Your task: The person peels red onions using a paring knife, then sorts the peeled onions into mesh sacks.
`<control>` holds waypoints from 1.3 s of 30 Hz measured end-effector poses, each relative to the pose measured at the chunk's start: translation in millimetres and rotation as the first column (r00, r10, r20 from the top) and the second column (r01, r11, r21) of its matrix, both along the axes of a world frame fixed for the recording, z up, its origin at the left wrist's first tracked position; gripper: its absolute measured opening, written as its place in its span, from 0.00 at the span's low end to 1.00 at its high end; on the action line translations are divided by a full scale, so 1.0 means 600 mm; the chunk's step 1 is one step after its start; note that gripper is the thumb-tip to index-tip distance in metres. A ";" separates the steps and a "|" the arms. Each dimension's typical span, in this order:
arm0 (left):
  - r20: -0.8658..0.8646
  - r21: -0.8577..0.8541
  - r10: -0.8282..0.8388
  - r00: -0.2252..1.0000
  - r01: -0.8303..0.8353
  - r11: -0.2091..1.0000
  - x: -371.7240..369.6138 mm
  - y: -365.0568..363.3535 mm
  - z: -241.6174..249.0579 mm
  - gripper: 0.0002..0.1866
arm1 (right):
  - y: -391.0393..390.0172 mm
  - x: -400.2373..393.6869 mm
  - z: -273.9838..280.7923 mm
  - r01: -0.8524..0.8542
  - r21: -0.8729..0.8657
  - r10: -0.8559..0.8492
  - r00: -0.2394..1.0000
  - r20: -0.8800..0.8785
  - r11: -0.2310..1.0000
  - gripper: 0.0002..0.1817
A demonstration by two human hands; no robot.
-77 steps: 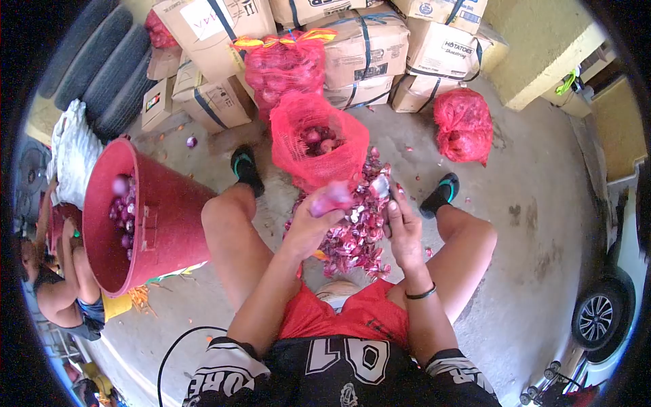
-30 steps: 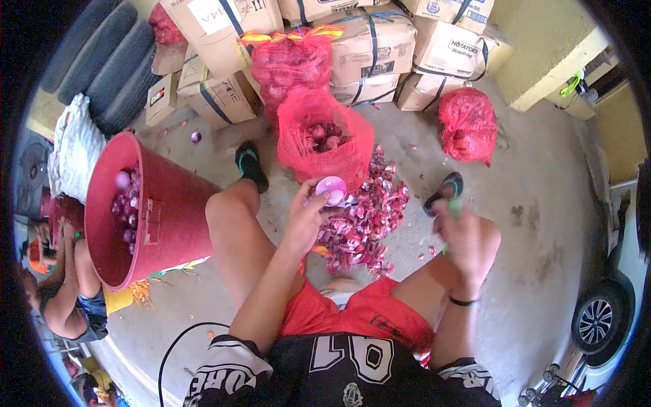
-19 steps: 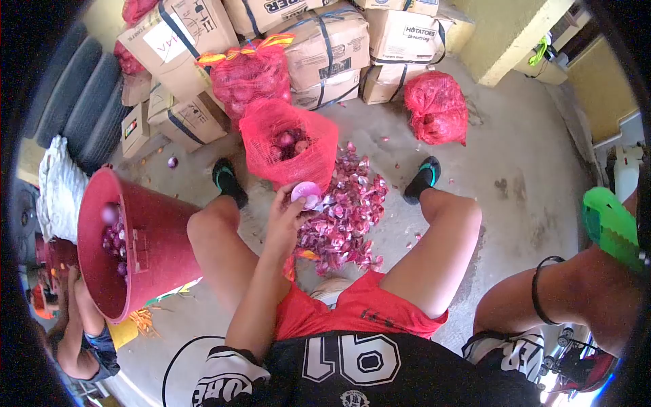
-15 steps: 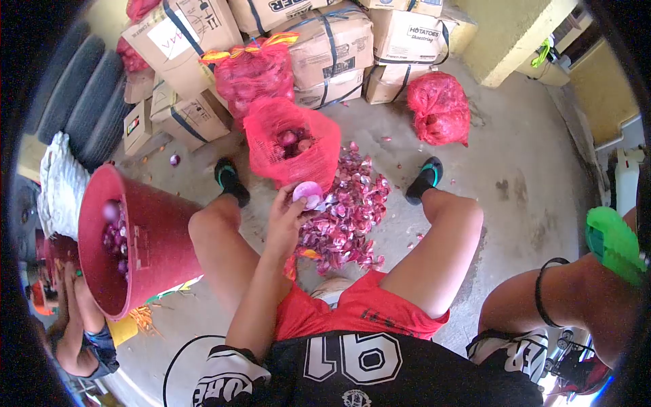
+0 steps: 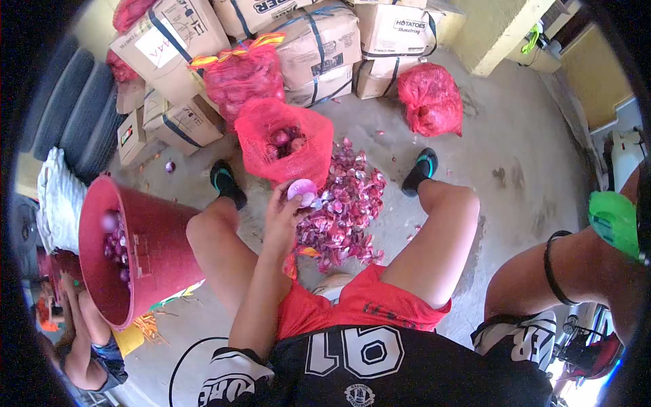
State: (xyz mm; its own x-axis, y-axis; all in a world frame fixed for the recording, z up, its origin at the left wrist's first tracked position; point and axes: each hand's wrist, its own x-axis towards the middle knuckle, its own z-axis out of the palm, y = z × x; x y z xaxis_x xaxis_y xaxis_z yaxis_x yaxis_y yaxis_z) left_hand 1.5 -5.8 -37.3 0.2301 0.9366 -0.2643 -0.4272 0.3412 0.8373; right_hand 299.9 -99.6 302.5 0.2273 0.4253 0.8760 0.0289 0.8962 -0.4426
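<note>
Left hand: my left hand (image 5: 283, 216) is out in front of my lap, between my knees, fingers curled around a peeled onion (image 5: 301, 189) that sits at my fingertips, pale pink face turned up.

Right hand: my right hand is raised off to the far right edge of the view, almost out of it; only the forearm with a black wristband (image 5: 550, 268) and a green-handled tool (image 5: 614, 222) show. I cannot tell how the fingers sit on that handle.

Nearer hand: the left, plainly; it already has the onion, while the right is well apart from it, across my right knee.

Onion's lie: it sits ahead of the palm, past the fingertips and away from my body; it looks round, with no clear long axis, the cut face towards the camera.

Below the onion: a heap of red onion skins (image 5: 342, 217) lies on the concrete floor (image 5: 515, 142) between my feet, just under and to the right of the left hand.

Just beyond: an open red mesh sack (image 5: 283, 146) of unpeeled onions stands directly ahead of the onion, near it but not touching as far as I can tell.

To the left: a red bucket (image 5: 139, 251) tilts beside my left knee, mouth towards the left, purple onions inside; another person's arm (image 5: 81, 339) shows behind it.

Farther back: a tied full mesh sack (image 5: 241, 74) and a smaller red sack (image 5: 428, 98) lie before stacked cardboard boxes (image 5: 319, 44).
</note>
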 end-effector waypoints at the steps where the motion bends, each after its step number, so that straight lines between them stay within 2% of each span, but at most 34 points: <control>1: -0.007 -0.005 0.003 1.000 -0.003 1.000 0.001 0.000 0.000 0.21 | 0.001 0.000 0.002 0.000 0.002 0.000 1.000 0.001 1.000 0.26; 14: -0.028 -0.003 -0.001 1.000 0.001 1.000 0.002 0.001 -0.001 0.20 | 0.012 -0.056 -0.041 -0.017 0.024 0.017 1.000 -0.013 1.000 0.28; 30: 0.030 0.006 -0.003 1.000 0.003 1.000 -0.003 0.000 0.000 0.21 | 0.005 -0.081 -0.041 -0.014 0.040 0.015 1.000 -0.021 0.999 0.29; 39: -0.021 -0.009 0.001 1.000 -0.002 1.000 -0.001 -0.003 0.000 0.21 | 0.012 -0.093 -0.041 0.009 0.040 -0.008 1.000 -0.029 0.999 0.30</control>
State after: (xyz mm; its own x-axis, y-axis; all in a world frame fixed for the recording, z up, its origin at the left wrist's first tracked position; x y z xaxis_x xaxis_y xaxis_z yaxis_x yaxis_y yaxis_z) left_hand 0.8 -7.4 -37.4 0.2230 0.9345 -0.2774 -0.4104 0.3481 0.8429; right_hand 244.4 -92.5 277.7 0.2558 0.3877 0.8856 0.0242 0.9132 -0.4068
